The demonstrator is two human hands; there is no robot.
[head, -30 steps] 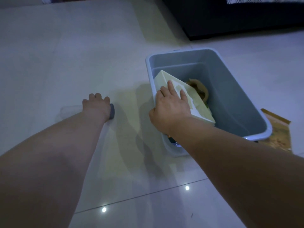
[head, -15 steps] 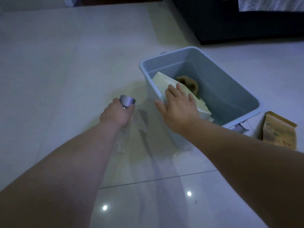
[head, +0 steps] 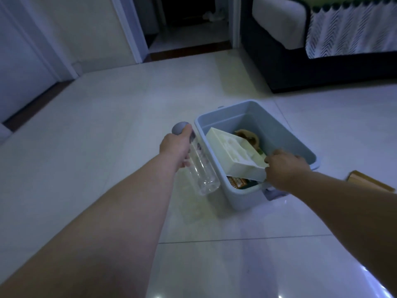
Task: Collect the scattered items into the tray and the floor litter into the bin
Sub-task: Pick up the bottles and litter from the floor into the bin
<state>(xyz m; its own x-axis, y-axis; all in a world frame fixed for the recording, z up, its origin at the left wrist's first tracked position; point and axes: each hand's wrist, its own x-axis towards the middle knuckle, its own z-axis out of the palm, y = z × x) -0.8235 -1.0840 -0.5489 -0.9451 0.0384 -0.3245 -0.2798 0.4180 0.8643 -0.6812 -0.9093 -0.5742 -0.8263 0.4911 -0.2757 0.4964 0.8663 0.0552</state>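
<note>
A grey-blue plastic bin stands on the tiled floor. Inside it a pale cream moulded box leans on the near wall, with a brown item behind and an orange packet beneath. My left hand grips a clear plastic bottle near its grey cap, held off the floor just left of the bin. My right hand holds the near right end of the cream box at the bin's rim.
A brown paper packet lies on the floor right of the bin. A dark sofa with white cushions stands at the back right. A doorway opens at the back and a door stands at the left.
My left hand has picked the bottle off the floor and brought it up beside the bin. My right hand slid from the top of the cream box to its near right end.
</note>
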